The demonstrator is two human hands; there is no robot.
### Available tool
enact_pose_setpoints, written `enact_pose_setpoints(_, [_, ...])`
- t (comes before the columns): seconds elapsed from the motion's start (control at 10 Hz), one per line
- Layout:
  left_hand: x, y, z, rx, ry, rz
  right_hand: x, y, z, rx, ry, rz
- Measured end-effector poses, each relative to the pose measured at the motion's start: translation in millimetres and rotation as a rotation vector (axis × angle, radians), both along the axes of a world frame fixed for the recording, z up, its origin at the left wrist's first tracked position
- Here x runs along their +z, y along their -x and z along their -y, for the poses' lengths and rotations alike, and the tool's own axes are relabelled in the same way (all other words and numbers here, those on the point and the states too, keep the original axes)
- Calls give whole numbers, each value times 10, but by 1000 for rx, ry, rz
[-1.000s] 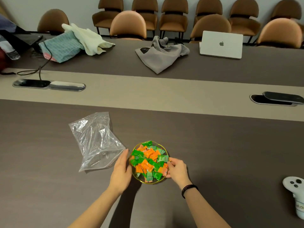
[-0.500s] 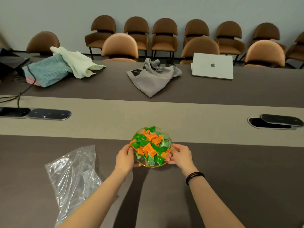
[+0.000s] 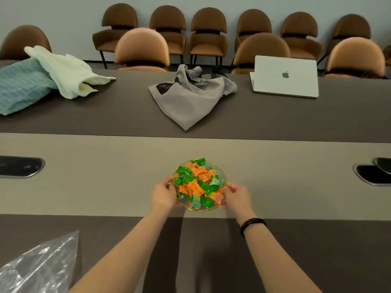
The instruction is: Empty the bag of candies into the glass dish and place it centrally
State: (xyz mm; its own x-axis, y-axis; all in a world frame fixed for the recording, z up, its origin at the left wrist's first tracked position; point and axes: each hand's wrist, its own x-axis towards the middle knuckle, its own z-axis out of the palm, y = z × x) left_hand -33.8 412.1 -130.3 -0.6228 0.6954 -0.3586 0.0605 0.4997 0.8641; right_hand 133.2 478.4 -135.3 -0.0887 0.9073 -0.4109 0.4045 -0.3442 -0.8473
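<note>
Glass dish (image 3: pixel 222 180) full of candies (image 3: pixel 195 183), bag (image 3: pixel 40 269) emptied; left hand (image 3: pixel 163 195) and right hand (image 3: pixel 236 196) pinch its rim on beige centre strip (image 3: pixel 105 176); release left.

Your left hand (image 3: pixel 163 195) and right hand (image 3: pixel 237 196) grip the candy-filled glass dish (image 3: pixel 222 176) on the table's beige strip (image 3: pixel 105 176); the empty bag (image 3: pixel 42 269) lies near-left.

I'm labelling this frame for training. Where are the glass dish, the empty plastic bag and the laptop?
glass dish (image 3: pixel 198 208): head view, on its bare front rim.
empty plastic bag (image 3: pixel 40 268): head view, on its crinkled middle.
laptop (image 3: pixel 285 76): head view, on the lid's middle.
</note>
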Motion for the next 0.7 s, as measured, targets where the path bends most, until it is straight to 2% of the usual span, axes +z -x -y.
enact_pose_setpoints(0.2, [-217,104,-366,41,11,6,-250,120,-375,-23,-14,-45])
enact_pose_setpoints(0.5, [-317,172,-495,5,15,-108,-288,191,-466,-36,-26,-53])
enact_pose_setpoints(0.6, [-244,186,-475,21,57,-199,-249,166,-425,-125,-33,-23])
enact_pose_setpoints(0.7, [-128,103,-317,23,5,-318,-247,76,-324,-179,-102,44])
